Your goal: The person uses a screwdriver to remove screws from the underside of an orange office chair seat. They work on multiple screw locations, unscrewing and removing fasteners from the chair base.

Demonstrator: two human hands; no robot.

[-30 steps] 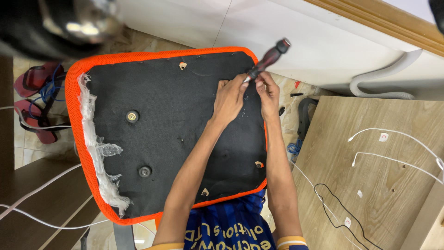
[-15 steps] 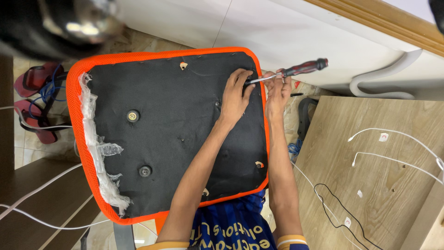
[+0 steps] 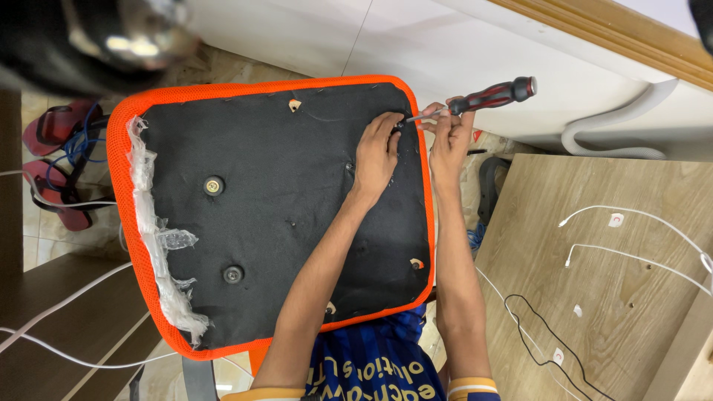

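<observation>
An upturned chair seat (image 3: 267, 215) with a black fabric underside and an orange mesh rim lies in front of me. My left hand (image 3: 376, 152) rests on the black fabric near the seat's far right corner, fingertips pressed around a small fitting there. My right hand (image 3: 448, 137) holds a screwdriver (image 3: 483, 96) with a red and black handle. Its metal tip points left and meets the fingertips of my left hand at the corner. Two round metal inserts (image 3: 214, 186) sit in the left half of the underside.
Torn clear plastic wrap (image 3: 160, 245) hangs along the seat's left edge. A wooden board (image 3: 609, 282) with white and black cables lies to the right. Red sandals (image 3: 56, 163) lie on the floor at left. A white wall and a grey hose (image 3: 616, 126) are beyond.
The screwdriver has swung from steeply tilted to nearly level, handle pointing right. Both hands have shifted slightly toward the seat's far right corner.
</observation>
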